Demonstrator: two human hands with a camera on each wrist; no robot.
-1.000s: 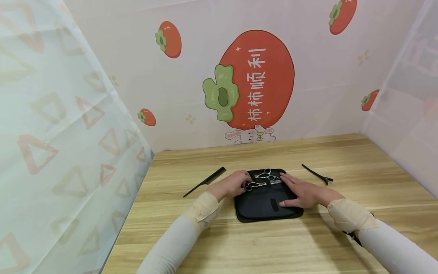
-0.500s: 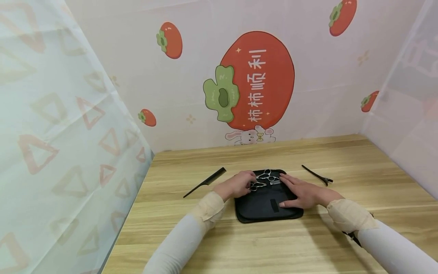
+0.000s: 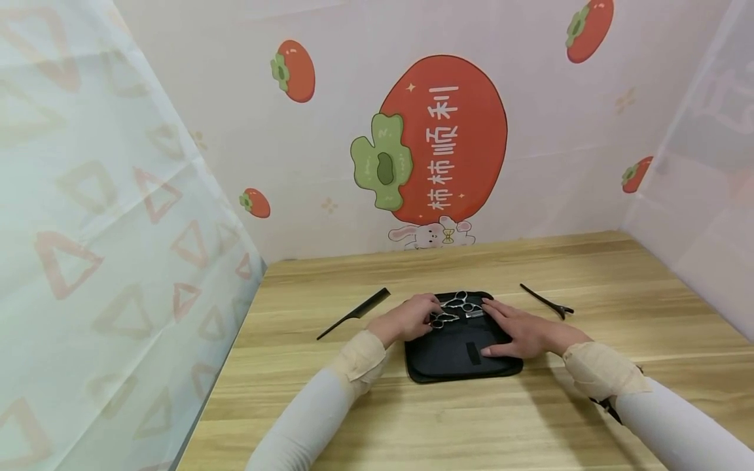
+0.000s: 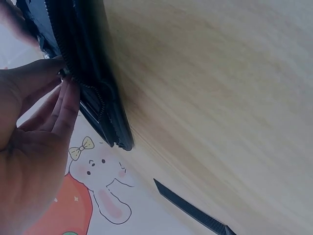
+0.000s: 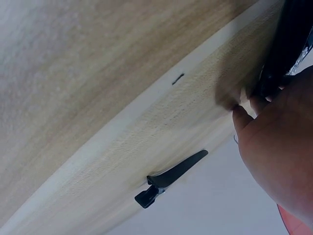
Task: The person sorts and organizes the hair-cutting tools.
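Black case [image 3: 448, 360], flat on the wood-grain surface [image 3: 448, 432]

Lying between a tail comb [image 3: 365, 305] on the left and a hair clip [image 5: 171, 175] on the right, the case shows a smooth, leather-like skin and a zip [image 4: 101, 105] along one edge. It would likely prove light, bendy and apt to skid when pushed, so a flat palm on its bare near half, or a hold on its right border, should steady it best. On the far half, the upper scissors [image 3: 453, 302] and lower scissors [image 3: 449, 318] look stiff and slick, weighty for their size. Their handle loops promise the surest hold; polished metal may slip, and the points could snag the case's lining.

Both sleeved forearms [image 3: 309, 418] slant inward from the near side, wrists wrapped in beige. Over the case's left side, the left grip [image 3: 412, 316] is closed, thumb and fingers meeting in a pinch that appears to hold the lower scissors near the loops. Holding nothing, the right grip [image 3: 521, 330] rests relaxed across the case's right border, its fingers stretched toward the far corner and its thumb spread onto the bare near half.
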